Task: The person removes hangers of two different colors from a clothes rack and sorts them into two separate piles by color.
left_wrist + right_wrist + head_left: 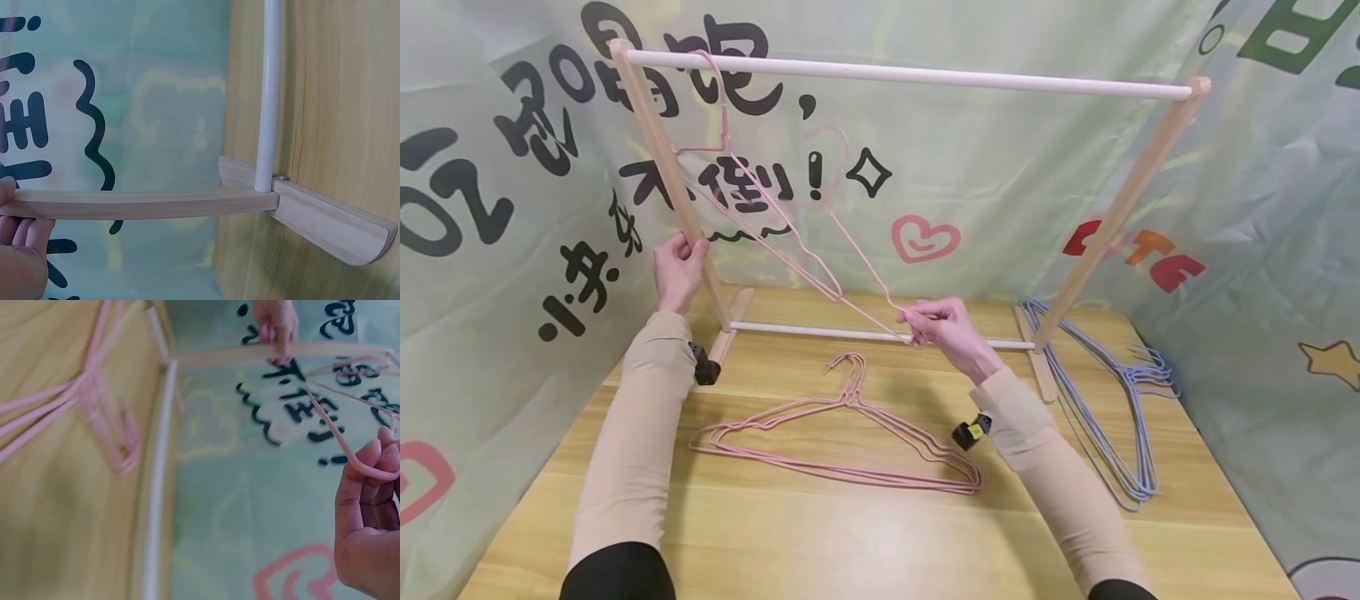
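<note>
My left hand (679, 271) grips the left wooden post (658, 150) of a hanging rack, thumb on one side and fingers on the other. One pink hanger (725, 117) hooks over the white top rod (910, 73) near that post. Its body slants down to the right. My right hand (942, 329) pinches the corner of a pink wire hanger (867, 265) in front of the rack. That hanger's hook end is faint and blurred in the head view. The right wrist view shows its bent corner (369, 472) between thumb and fingers.
Several pink hangers (850, 403) lie stacked on the wooden table (865, 550) below my hands. A bundle of blue hangers (1138, 425) lies by the right foot (1037, 358) of the rack. A printed curtain (1000, 167) stands behind. A lower white rod (820, 332) joins the posts.
</note>
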`<state>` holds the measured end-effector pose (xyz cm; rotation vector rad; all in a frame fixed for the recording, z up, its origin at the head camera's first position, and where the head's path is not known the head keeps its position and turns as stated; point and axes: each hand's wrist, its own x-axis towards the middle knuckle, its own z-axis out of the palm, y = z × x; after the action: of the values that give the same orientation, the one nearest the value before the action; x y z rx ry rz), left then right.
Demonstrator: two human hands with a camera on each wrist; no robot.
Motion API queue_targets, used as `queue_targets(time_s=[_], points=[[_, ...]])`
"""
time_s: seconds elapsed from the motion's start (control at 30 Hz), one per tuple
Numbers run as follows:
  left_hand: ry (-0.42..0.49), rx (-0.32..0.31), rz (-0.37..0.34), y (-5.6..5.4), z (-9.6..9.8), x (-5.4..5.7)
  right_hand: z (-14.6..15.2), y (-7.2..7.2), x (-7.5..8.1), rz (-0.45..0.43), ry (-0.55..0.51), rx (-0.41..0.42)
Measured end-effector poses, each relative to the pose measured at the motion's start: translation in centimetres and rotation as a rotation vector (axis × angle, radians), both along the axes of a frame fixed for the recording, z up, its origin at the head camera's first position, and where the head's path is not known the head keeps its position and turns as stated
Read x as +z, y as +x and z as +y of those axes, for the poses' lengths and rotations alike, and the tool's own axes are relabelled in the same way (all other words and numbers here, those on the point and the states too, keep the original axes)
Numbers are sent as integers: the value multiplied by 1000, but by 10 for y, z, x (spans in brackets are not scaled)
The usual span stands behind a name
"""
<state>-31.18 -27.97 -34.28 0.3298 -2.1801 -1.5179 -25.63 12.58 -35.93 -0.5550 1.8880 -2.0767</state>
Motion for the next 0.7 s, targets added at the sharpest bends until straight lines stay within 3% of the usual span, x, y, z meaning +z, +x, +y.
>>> queue_targets(time_s=[0.27,0.47,0.7], points=[[7,5,-5,-1,0,-1,50,16,-41,-138,70,69],[9,4,-11,-1,1,-1,70,29,-67,-260,46,261],[10,6,-5,-1,2,-1,74,42,-87,-449,-64,491]])
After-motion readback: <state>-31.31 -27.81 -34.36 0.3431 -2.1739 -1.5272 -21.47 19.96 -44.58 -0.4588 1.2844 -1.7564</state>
